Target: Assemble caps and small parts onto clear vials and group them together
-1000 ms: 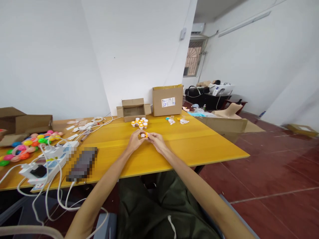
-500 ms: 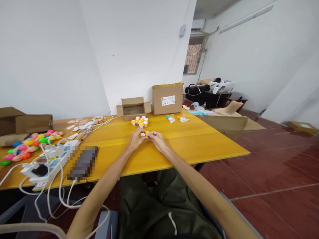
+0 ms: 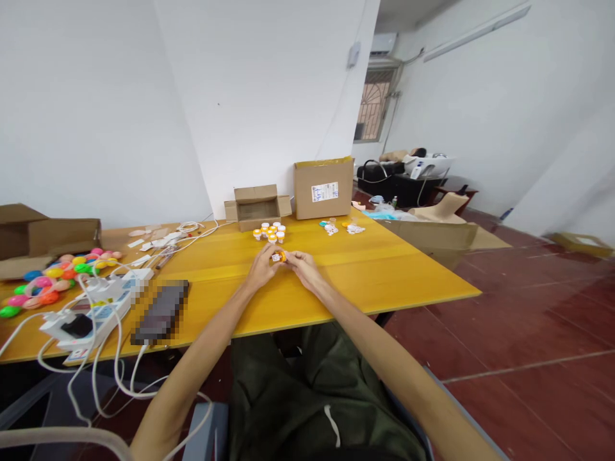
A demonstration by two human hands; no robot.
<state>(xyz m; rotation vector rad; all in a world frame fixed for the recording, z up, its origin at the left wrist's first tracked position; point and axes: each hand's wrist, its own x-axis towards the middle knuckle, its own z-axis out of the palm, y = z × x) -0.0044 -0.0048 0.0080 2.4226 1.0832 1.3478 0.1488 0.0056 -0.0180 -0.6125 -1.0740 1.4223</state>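
Observation:
Between my hands, above the near middle of the yellow table (image 3: 384,275), is a small jar (image 3: 276,257) with an orange lid and a white label with dark print. My left hand (image 3: 262,266) is closed around the labelled body. The fingers of my right hand (image 3: 302,267) pinch the jar at its orange lid end. Just beyond my hands stands a cluster of several similar small jars (image 3: 272,238) with orange-and-white lids. Farther right lie two small piles of white pieces (image 3: 354,228), with a teal piece (image 3: 323,224) and an orange piece beside them.
An open carton (image 3: 259,224) and a taller closed carton (image 3: 323,192) stand at the back against the wall. On the left are a power strip (image 3: 108,314) with white cables, a phone (image 3: 161,312), colourful plastic balls (image 3: 55,274) and another open box (image 3: 67,237).
Both hands stay on the jar, with only a slight shift of the fingers and a small turn of the jar. Nothing else on the table has moved.

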